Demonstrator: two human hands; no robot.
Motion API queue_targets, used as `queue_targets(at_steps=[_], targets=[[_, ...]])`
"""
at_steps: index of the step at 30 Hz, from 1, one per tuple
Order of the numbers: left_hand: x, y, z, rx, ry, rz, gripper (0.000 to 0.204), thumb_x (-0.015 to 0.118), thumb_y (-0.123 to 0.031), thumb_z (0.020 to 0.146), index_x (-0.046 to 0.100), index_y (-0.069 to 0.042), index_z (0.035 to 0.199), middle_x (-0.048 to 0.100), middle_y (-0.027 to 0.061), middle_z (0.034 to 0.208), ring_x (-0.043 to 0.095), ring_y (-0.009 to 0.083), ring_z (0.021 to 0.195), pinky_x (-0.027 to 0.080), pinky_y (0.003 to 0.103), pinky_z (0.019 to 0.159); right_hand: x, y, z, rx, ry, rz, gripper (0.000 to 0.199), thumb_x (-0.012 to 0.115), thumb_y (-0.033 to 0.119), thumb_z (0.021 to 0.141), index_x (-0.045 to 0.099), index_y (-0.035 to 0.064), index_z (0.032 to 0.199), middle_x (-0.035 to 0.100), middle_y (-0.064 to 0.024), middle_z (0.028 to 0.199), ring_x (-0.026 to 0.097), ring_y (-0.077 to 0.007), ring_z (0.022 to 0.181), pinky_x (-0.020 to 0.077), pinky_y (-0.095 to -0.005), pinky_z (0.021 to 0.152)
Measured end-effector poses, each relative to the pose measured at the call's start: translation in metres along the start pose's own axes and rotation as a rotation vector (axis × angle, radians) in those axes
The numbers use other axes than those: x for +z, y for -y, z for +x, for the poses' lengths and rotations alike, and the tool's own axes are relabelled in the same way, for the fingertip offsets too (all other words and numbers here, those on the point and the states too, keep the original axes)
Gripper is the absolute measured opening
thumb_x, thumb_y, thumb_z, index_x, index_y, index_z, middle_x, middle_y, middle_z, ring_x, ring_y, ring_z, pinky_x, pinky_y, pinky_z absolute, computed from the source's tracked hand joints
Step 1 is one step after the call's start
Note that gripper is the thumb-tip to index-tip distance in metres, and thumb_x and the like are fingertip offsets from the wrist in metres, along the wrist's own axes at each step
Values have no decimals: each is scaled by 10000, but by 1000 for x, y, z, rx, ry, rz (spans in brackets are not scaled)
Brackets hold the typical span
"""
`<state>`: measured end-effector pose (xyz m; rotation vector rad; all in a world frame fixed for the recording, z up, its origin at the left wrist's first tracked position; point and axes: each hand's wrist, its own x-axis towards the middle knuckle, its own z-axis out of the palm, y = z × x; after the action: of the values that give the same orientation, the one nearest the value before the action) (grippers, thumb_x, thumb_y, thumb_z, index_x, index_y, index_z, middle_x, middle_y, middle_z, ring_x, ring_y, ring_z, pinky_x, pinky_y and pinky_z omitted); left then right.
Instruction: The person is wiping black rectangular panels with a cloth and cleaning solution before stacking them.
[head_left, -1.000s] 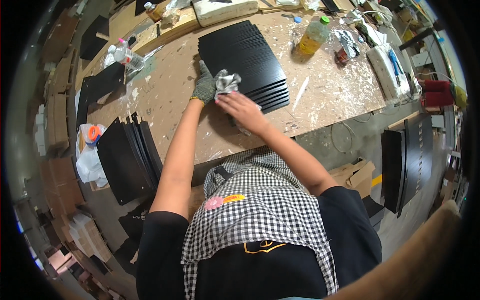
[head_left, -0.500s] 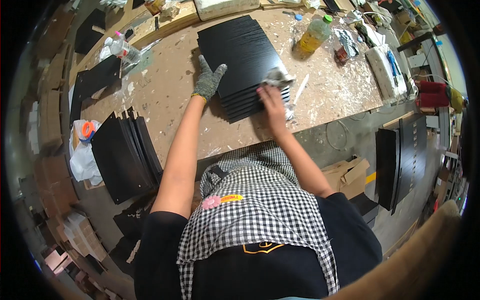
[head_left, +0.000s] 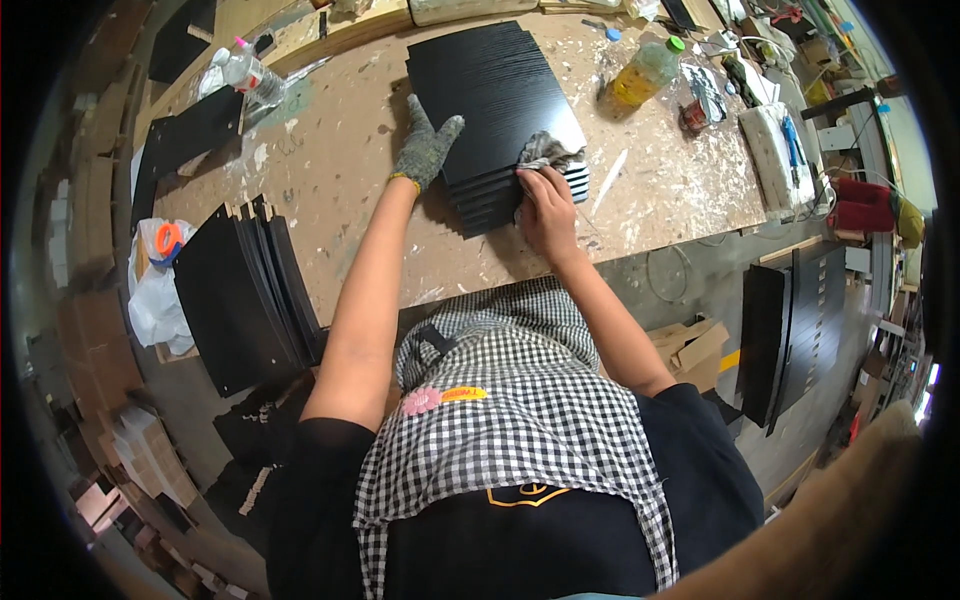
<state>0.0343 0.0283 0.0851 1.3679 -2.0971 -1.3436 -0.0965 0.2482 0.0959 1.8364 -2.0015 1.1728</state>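
Note:
A stack of black boards [head_left: 490, 100] with a wood-grain top lies on the workbench [head_left: 330, 150] in front of me. My left hand [head_left: 427, 150], in a grey knit glove, rests against the stack's left side, its fingers stretched out and the thumb apart. At the near right corner my bare right hand [head_left: 548, 212] pinches a crumpled grey-white rag [head_left: 546, 152]. The rag lies over the top board's edge and hangs partly down the layered board ends. My right fingertips are partly hidden by the rag.
A bottle of yellow liquid [head_left: 645, 75] and a small red tin [head_left: 695, 117] stand right of the stack. A clear bottle [head_left: 255, 78] is at the left. More black boards stand at lower left [head_left: 235, 300] and right [head_left: 790, 335], off the bench.
My right hand and the rag have shifted slightly left across the stack's near right corner, and the fingers are more bunched. My left hand keeps its place; the whole view has shifted a little.

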Motion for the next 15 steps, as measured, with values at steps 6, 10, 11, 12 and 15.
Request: queue_targets(at_steps=[6,10,11,12,15], targets=[[5,11,7,-19,-13,10,1137,629,-599,891,-78,-33,1578,291,329,1558,343,446,1431,311,423,1178,48,47,2,-272,115,-104,363,569,116,828,638,62,1180,666,-71,1112,606,-250,1097,484,-383,980],[1,-3,2,-21,36,38,1144,630,-597,893,-91,-29,1575,250,334,1572,310,437,1451,290,417,1190,83,56,-5,-506,363,23,277,562,156,848,613,72,1106,624,-67,1022,603,-224,968,484,-353,898],[0,0,3,-27,31,50,1151,621,-608,893,-98,-19,1572,217,329,1587,275,432,1469,262,416,1204,76,56,-6,-565,384,55,288,573,146,842,621,75,1117,622,-74,1048,603,-229,985,482,-355,903],[0,4,4,-25,26,49,1151,621,-608,893,-98,-19,1572,217,329,1587,275,432,1469,262,416,1204,60,54,-5,-626,405,85,300,583,137,837,628,79,1128,620,-81,1074,603,-234,1001,480,-357,908],[-1,8,6,2,21,21,1163,618,-617,891,-110,-13,1568,197,321,1597,246,435,1480,241,413,1213,7,25,-7,-371,146,49,319,627,106,818,663,71,1134,615,-94,1137,591,-259,1059,471,-378,913]])
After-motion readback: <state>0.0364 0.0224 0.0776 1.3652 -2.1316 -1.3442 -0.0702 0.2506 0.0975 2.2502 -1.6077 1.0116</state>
